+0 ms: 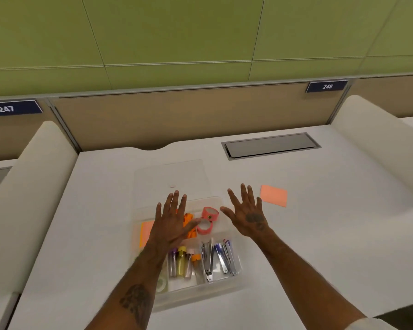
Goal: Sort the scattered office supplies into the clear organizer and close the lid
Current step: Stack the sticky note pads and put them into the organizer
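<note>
We hold both hands flat over the clear organizer (227, 290), a see-through plastic box with thin dividers that stands near the front middle of the smooth white tabletop (324, 225). The left hand (173, 222) spreads its fingers above the back compartments, its grip slack and holding nothing. The right hand (247, 211) hangs splayed by the box's right rim, its grip likewise empty.

Inside lie two glossy pink tape rolls (210, 211), orange clips (191, 233), slim tubes (181, 260) and shiny metal clippers (209, 260). The transparent lid (174, 173) lies folded back flat behind the box. A matte salmon sticky pad (273, 196) sits out on the tabletop, just right of the right hand.

The white surface runs wide on either side to the rounded side panels (379, 139). A grey recessed hatch (271, 146) lies well behind.
</note>
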A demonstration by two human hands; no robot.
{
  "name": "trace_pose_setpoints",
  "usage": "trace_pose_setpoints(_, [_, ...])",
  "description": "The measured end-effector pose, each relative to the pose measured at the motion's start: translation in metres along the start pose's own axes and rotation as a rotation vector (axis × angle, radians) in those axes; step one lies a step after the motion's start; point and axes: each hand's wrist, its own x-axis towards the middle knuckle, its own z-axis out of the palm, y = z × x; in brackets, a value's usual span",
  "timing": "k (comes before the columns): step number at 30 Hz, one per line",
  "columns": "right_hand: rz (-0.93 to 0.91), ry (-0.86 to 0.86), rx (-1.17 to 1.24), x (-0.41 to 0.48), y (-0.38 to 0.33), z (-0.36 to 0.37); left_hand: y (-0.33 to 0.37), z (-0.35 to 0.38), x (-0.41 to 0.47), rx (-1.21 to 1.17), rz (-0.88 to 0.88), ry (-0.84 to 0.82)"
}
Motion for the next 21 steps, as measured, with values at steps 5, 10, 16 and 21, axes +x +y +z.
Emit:
trace_pose_setpoints(5, [0.072,-0.054,0.023,-0.001,0.067,-0.004,0.056,0.020,0.022,0.029,0.010,-0.007])
trace_pose_setpoints(10, [0.131,-0.178,0.059,0.012,0.133,0.001,0.099,0.044,0.042,-0.014,-0.045,-0.050])
trace_pose_setpoints(16, [0.136,-0.182,0.049,0.040,0.193,0.009,0.110,0.063,0.049,0.006,-0.117,-0.041])
trace_pose_setpoints(21, [0.162,-0.217,0.149,0.064,0.213,0.010,0.113,0.064,0.048,0.030,-0.121,-0.031])
